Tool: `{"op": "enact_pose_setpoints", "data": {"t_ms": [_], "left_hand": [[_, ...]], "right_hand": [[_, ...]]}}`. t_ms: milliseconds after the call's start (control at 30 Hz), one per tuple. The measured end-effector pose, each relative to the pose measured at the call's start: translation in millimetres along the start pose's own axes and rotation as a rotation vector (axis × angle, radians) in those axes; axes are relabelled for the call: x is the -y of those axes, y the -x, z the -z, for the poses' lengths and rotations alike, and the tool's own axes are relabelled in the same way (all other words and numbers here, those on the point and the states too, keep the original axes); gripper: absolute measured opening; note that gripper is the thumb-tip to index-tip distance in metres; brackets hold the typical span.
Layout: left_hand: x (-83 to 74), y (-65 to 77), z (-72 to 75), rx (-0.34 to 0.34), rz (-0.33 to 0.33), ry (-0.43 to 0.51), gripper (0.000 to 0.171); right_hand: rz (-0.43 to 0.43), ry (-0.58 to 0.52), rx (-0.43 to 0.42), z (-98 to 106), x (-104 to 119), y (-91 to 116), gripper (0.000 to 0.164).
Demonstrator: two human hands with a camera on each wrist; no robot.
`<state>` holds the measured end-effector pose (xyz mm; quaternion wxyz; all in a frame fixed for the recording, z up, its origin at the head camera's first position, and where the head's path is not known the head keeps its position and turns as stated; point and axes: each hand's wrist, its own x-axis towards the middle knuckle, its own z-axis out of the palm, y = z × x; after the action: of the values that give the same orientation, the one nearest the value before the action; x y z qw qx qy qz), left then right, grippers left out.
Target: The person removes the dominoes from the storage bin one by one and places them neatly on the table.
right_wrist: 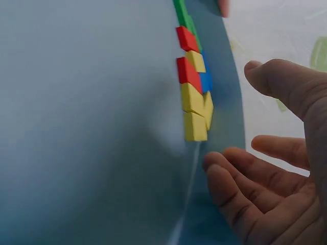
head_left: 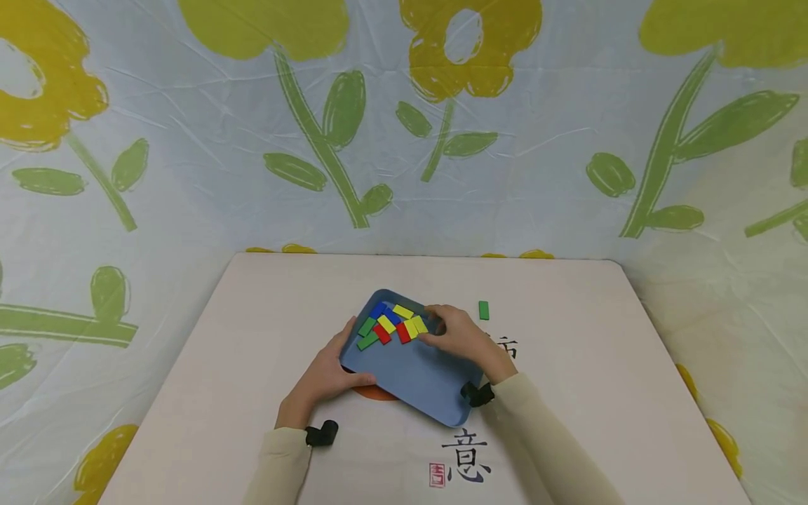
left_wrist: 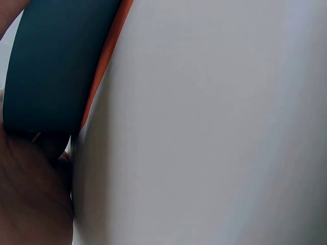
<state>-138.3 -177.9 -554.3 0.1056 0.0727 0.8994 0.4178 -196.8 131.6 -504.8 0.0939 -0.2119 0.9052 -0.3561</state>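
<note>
A blue-grey tray lies slantwise in front of me. Small flat blocks in red, yellow, blue and green are gathered along its far left part. My left hand grips the tray's left corner, thumb along the near rim and fingers at the left side. Over the far right rim is my right hand, its fingertips close beside the end yellow blocks. In the right wrist view, thumb and fingers of that hand are spread apart with nothing between them.
One green block lies alone on the pale table mat, beyond the right hand. Black printed characters and an orange printed patch mark the mat. A flowered cloth hangs behind and at the sides.
</note>
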Motion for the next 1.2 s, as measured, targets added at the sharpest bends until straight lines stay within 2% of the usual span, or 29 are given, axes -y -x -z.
{"op": "enact_pose_setpoints", "data": {"t_ms": [167, 333, 633, 867, 1200], "left_hand": [[0.5, -2.0, -0.3, -0.001, 0.006, -0.011, 0.124], [-0.1, -2.3, 0.2, 0.005, 0.008, -0.014, 0.123], [0.0, -0.4, 1.6, 0.011, 0.011, -0.016, 0.122], [-1.5, 0.4, 1.7, 0.011, 0.015, 0.006, 0.123], [1.6, 1.1, 0.5, 0.011, 0.013, 0.009, 0.123]], "right_hand": [[-0.006, -0.017, 0.035, -7.3, -1.9, -4.1, 0.063], [0.013, 0.018, 0.056, -13.6, -1.0, -8.4, 0.06], [0.08, 0.062, 0.086, -21.6, 8.6, -11.1, 0.056], [0.036, 0.117, 0.072, -25.1, 10.3, -14.5, 0.052], [-0.006, 0.148, 0.102, -31.6, 5.6, -19.0, 0.054]]}}
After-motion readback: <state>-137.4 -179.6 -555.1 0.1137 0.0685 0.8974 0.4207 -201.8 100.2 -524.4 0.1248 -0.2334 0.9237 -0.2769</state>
